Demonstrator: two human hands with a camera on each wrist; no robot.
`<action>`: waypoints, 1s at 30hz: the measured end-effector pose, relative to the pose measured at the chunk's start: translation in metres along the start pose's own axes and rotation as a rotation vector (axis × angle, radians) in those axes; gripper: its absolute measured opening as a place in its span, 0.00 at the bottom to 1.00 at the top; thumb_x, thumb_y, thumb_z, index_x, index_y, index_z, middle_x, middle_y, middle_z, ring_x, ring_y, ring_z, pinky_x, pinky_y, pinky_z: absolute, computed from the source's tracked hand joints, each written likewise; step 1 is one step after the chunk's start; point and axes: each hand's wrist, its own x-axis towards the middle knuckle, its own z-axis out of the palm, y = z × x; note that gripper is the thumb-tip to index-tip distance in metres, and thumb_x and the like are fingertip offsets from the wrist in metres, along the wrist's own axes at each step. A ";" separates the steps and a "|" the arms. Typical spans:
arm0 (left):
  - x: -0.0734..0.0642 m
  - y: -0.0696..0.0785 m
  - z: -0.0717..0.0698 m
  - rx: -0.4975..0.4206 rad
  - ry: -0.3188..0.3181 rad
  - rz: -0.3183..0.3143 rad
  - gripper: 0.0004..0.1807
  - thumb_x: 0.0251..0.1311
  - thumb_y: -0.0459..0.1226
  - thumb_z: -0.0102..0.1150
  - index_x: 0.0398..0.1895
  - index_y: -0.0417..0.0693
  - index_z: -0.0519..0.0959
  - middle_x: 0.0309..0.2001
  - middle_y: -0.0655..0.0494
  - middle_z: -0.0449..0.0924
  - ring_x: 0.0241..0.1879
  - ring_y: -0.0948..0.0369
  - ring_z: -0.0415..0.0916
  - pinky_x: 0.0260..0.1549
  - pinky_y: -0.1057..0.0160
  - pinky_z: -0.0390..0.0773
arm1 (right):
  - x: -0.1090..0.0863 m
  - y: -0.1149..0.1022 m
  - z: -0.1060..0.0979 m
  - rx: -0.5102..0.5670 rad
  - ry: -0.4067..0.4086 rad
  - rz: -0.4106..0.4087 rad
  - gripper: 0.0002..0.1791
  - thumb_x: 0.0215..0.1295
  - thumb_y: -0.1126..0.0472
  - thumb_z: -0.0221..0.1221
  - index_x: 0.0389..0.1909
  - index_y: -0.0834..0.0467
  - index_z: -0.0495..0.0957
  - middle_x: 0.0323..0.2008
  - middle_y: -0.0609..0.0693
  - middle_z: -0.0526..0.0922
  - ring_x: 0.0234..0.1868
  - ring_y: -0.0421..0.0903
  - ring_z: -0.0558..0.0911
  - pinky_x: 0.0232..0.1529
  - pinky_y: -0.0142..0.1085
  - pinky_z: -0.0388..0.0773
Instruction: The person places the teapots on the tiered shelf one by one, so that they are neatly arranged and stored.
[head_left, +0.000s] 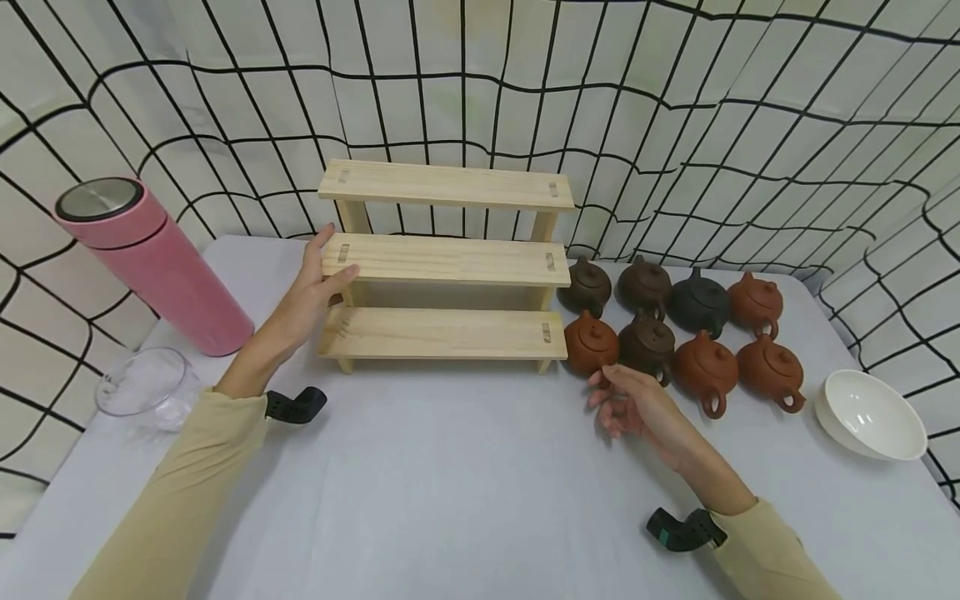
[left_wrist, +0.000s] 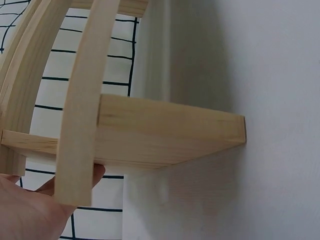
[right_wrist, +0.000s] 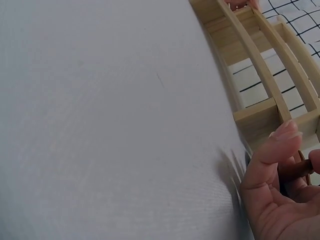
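My left hand grips the left end of a three-tier wooden display stand, its thumb on top of the middle shelf. In the left wrist view, the fingers reach around the wooden end of the stand. At the stand's right end, my right hand pinches the near side of an orange-brown clay teapot, the front left one of a group. The right wrist view shows a brown part of the teapot between thumb and curled fingers; the rest of the pot is mostly hidden there.
Several more clay teapots, reddish, brown and dark, stand close together in two rows. A white bowl is at the far right. A pink flask and a clear glass cup stand left. Black netting encloses the table's back and sides.
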 end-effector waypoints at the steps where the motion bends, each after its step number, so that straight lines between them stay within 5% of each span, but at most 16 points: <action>1: 0.000 0.000 0.000 -0.004 -0.002 0.000 0.45 0.82 0.42 0.40 0.83 0.55 0.20 0.83 0.44 0.21 0.81 0.46 0.34 0.76 0.38 0.45 | 0.000 0.000 0.000 0.003 -0.001 0.001 0.20 0.86 0.52 0.44 0.53 0.66 0.72 0.35 0.50 0.81 0.28 0.39 0.77 0.27 0.31 0.76; 15: -0.001 -0.002 0.000 0.011 0.006 0.004 0.45 0.82 0.44 0.41 0.83 0.54 0.22 0.83 0.40 0.30 0.78 0.45 0.42 0.76 0.38 0.48 | 0.000 0.003 0.003 0.054 0.031 -0.017 0.18 0.86 0.53 0.45 0.48 0.65 0.73 0.36 0.51 0.80 0.28 0.40 0.76 0.29 0.31 0.76; 30: 0.000 -0.002 0.000 0.017 0.008 -0.003 0.44 0.82 0.44 0.41 0.83 0.53 0.23 0.83 0.39 0.33 0.78 0.45 0.45 0.75 0.38 0.50 | -0.025 -0.024 0.019 0.020 0.287 -0.134 0.18 0.86 0.55 0.41 0.39 0.63 0.70 0.30 0.52 0.77 0.24 0.43 0.76 0.24 0.35 0.78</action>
